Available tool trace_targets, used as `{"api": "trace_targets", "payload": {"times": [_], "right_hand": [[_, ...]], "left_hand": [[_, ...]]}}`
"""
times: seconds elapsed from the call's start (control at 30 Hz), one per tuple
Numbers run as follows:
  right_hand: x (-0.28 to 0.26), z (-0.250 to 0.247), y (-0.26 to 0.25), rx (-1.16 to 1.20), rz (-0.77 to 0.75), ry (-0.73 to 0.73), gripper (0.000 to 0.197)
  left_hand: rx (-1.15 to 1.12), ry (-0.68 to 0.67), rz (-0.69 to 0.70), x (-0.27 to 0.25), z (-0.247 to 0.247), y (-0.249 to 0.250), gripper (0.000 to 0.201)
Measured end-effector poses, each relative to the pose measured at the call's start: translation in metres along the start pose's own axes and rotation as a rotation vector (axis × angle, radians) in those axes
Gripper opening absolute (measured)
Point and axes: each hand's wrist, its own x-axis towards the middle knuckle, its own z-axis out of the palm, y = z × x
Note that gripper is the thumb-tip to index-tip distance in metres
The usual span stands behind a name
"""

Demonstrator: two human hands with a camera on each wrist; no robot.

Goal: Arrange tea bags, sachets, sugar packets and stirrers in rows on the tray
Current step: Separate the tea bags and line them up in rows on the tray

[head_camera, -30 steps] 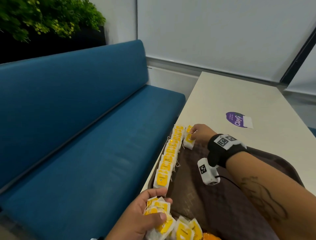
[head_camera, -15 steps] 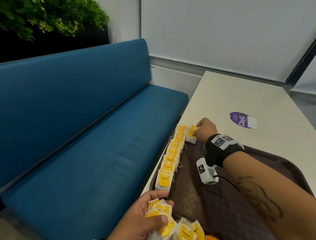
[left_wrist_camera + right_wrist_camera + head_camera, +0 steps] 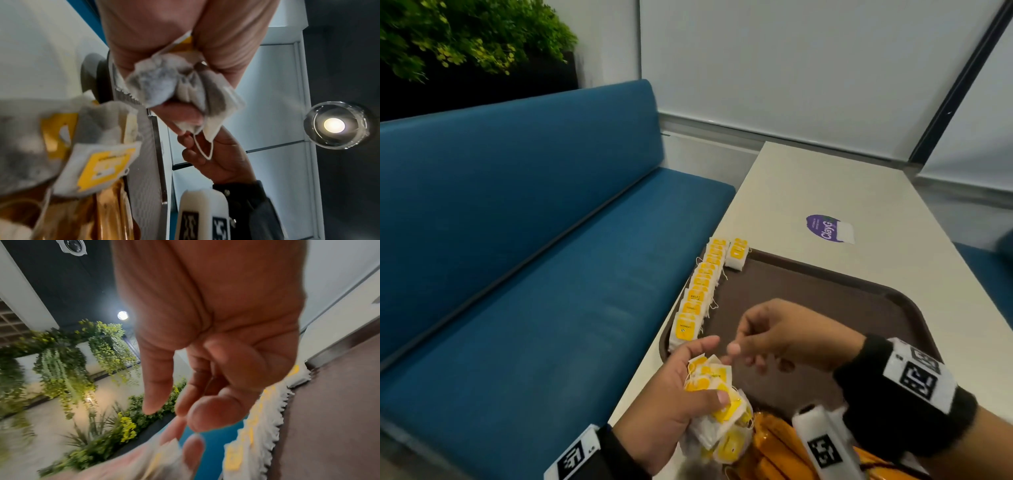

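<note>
Left hand (image 3: 671, 404) clutching bunched tea bags (image 3: 714, 394) at tray (image 3: 859, 294) rim; right hand (image 3: 784, 337), fingers loosely curled and empty, back from far corner. Bare tray floor beyond fingertips, row (image 3: 705, 284) along left edge.

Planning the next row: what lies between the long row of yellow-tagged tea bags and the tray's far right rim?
In the head view, only bare brown tray floor, apart from one short stack of tea bags beside the row's far end.

Tea bag row (image 3: 702, 291) along tray (image 3: 825, 291) left edge, tray on table (image 3: 842, 185)
</note>
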Motion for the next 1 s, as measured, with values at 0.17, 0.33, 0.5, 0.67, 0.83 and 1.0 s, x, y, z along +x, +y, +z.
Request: {"api": "trace_targets", "payload": {"times": [0.17, 0.33, 0.5, 0.67, 0.83, 1.0], "right_hand": [[-0.035, 0.025, 0.009, 0.105, 0.090, 0.000, 0.030], [-0.046, 0.039, 0.015, 0.135, 0.111, 0.061, 0.020], [-0.046, 0.041, 0.019, 0.280, 0.038, 0.155, 0.012], [-0.038, 0.030, 0.016, 0.489, -0.073, 0.305, 0.009], [0.008, -0.012, 0.013, 0.388, -0.095, 0.556, 0.014], [0.092, -0.053, 0.022, 0.324, 0.019, 0.684, 0.019]], "left_hand": [[-0.062, 0.096, 0.034, -0.004, 0.019, -0.001, 0.040], [-0.068, 0.184, 0.031, -0.006, 0.029, -0.003, 0.029], [-0.075, 0.190, -0.015, -0.007, 0.028, -0.003, 0.026], [-0.192, 0.212, -0.028, -0.008, 0.018, 0.002, 0.026], [-0.245, 0.285, -0.033, -0.005, -0.002, 0.009, 0.030], [-0.231, 0.290, -0.059, 0.002, -0.015, 0.009, 0.029]]}}
